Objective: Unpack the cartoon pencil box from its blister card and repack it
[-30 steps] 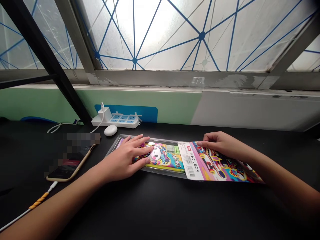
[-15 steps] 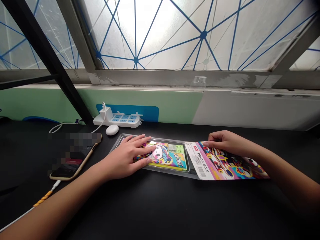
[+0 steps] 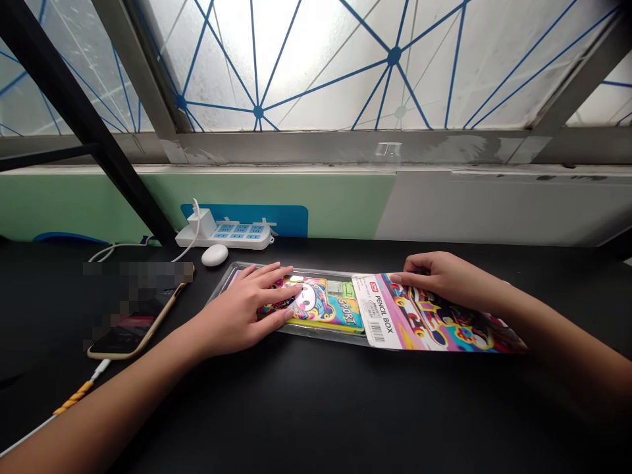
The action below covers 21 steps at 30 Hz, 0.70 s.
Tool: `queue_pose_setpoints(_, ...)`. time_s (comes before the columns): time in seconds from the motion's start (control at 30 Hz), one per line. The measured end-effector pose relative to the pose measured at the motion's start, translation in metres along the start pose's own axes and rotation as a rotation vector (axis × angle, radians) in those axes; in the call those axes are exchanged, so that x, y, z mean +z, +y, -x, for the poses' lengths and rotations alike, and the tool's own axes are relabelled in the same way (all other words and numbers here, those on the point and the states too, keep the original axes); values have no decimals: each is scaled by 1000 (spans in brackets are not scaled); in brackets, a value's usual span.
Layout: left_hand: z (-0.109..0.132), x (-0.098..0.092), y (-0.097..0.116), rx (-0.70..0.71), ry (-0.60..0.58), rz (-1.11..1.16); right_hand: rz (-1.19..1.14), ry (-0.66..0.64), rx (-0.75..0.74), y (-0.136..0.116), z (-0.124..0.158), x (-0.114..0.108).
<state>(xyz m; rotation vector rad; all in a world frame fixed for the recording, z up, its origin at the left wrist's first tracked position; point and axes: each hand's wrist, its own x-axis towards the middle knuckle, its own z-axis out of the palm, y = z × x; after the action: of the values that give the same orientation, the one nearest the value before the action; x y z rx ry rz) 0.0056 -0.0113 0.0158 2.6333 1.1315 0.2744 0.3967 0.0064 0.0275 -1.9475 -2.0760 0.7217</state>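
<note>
Grasping far edge of printed card (image 3: 434, 324) with right hand (image 3: 434, 276), thumb on top; cannot tell how fingers sit underneath. Resting left hand (image 3: 247, 309), spread and unclenched, across pencil box (image 3: 323, 304) in clear plastic tray (image 3: 330, 336), both nearer than the power strip (image 3: 241, 235) and reaching off to its right. Farther right of the strip, also nearer: the card, overlapping tray's right end, label readable as PENCIL BOX. To handle well, pin tray to black table (image 3: 316, 415) with even pressure, going easy on thin-looking plastic; move card low and level, without twisting, pinching lightly enough not to crease; watch for a bent corner or a snag on the tray rim, judged likeliest trouble. Left of the strip and nearer: phone (image 3: 121, 339), with white cable (image 3: 74, 397), orange-wrapped in part, at its near end. Just in front of the strip: white rounded case (image 3: 214, 255). On the strip's left end: white adapter (image 3: 202, 225). Behind it: blue panel (image 3: 291, 222). Above, beyond: window (image 3: 320, 59) with blue lines.
</note>
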Motion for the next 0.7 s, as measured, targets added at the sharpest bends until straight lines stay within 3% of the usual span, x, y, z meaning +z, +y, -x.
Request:
queue_pose_setpoints(0.23,1,1,1,-5,5,-18,-25,-20,1,-3,1,4)
queue_pose_setpoints(0.5,0,3,-3,30,17,-48,-30,-35,-94,-17,3,26)
queue_pose_setpoints(0.7,-1,4,-5,41,15,-43,9,-46,-54,-7,3,13)
